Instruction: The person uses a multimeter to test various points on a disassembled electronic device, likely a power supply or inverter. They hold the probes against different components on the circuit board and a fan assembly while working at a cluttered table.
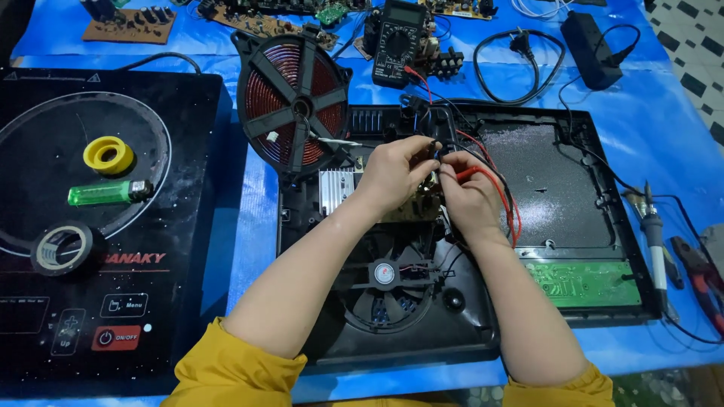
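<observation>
Nearest you, the round black plastic cooling fan (385, 290) sits in the opened black cooker base (467, 332). Just above it, your left hand (392, 175) pinches a black multimeter probe (436, 151) onto the brown circuit board (411, 207), fingers closed. Your right hand (471, 197), touching the left, grips the red multimeter probe (471, 173). The copper-wound coil disc (292, 102) stands tilted beside them on the blue worktop (656, 128).
</observation>
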